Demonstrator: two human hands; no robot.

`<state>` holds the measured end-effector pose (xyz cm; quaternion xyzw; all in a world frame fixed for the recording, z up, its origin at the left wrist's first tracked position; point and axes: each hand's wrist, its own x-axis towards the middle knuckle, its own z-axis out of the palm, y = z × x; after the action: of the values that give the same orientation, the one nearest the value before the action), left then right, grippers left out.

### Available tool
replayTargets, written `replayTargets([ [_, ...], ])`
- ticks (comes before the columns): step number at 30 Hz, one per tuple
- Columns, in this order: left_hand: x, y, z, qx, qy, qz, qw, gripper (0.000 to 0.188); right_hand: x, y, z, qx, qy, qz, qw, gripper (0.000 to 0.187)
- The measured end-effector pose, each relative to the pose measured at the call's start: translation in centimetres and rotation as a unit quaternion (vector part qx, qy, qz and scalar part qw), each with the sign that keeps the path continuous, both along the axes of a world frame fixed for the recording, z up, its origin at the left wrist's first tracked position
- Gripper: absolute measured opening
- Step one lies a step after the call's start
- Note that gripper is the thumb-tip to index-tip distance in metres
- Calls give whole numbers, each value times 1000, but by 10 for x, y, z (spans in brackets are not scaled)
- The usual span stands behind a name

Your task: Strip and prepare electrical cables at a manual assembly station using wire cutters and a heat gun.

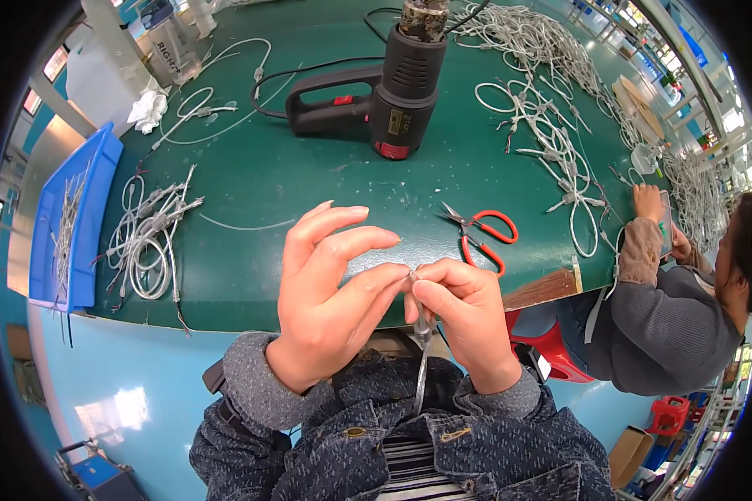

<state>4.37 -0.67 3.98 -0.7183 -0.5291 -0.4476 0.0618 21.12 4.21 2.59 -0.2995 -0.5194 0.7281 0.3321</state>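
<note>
Before my body, both hands meet over the table's front edge. My left hand (pixel 330 288) pinches the tip of a clear-jacketed cable (pixel 423 367) between thumb and index finger, its other fingers raised. The thumb and index finger of my right hand (pixel 464 309) close on the same cable's end, from which a grey, thicker sleeve hangs toward my lap. What exactly lies between the fingertips is too small to make out. Just beyond my right hand, red-handled pliers (pixel 486 236) lie with their jaws pointing away to the left. A black heat gun (pixel 403 92) stands farther back on the green table (pixel 251 188).
Left are a coiled cable bundle (pixel 153 238) and a blue tray (pixel 73 217) holding thin wires. Loose cables (pixel 560 142) and a large white cable pile (pixel 535 42) cover the right side. A co-worker (pixel 673 309) sits at the right edge. A clear container (pixel 171 50) stands at back left.
</note>
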Motion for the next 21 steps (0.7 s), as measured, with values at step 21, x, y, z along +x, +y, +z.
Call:
replayTargets([
  [21,-4,15,-10,-106,-146,-42,983,11,-1,10,-7,-156,54,66,984,14],
])
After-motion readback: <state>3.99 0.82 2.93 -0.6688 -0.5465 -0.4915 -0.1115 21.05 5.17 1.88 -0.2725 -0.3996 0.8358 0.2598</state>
